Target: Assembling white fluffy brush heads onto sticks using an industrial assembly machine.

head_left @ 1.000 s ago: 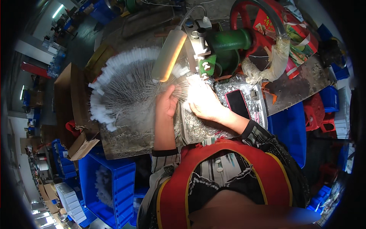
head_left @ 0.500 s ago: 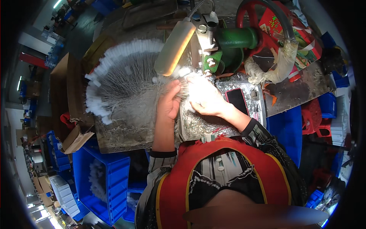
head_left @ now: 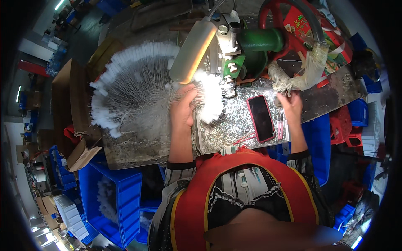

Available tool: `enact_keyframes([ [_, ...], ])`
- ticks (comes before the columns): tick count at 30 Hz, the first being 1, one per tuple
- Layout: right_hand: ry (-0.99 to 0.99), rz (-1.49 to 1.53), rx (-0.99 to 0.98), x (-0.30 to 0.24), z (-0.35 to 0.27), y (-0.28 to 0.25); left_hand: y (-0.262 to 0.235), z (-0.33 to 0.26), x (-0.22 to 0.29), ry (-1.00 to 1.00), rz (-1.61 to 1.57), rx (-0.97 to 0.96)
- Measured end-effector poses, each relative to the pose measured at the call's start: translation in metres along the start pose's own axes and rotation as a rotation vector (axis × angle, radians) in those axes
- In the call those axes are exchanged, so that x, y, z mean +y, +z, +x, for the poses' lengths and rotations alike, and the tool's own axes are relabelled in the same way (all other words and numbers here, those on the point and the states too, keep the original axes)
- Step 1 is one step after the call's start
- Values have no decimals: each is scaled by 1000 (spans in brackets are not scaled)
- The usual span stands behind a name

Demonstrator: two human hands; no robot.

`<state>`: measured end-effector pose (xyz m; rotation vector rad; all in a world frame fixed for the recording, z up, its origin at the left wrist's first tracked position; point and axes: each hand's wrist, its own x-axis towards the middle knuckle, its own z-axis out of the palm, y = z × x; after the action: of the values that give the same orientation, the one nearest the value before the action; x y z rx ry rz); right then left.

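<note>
At frame centre my left hand [head_left: 184, 109] still grips the wire bundle [head_left: 138, 90], while my right hand [head_left: 289, 104] has left it, fingers loosely open by the phone [head_left: 260, 118].

The right hand [head_left: 290, 106] has left the bright spot beside the left hand's fingers and now lies well apart, past the dark phone [head_left: 260, 118], at the far edge of the tray of small metal pieces [head_left: 226, 125]. The left hand [head_left: 184, 106] now grips the white-tipped wire bundle [head_left: 209, 98] alone, its lit tips fanned just beyond the fingertips.
</note>
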<state>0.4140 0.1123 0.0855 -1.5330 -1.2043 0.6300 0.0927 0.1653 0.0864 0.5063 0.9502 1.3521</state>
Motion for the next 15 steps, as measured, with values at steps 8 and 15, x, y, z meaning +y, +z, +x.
enact_keyframes([
  [8, -179, 213, -34, -58, 32, -9, -7, 9, -1, 26, -10, -47],
  [15, 85, 491, -9, -75, 48, -11, -7, 19, 0, 60, -33, -9],
])
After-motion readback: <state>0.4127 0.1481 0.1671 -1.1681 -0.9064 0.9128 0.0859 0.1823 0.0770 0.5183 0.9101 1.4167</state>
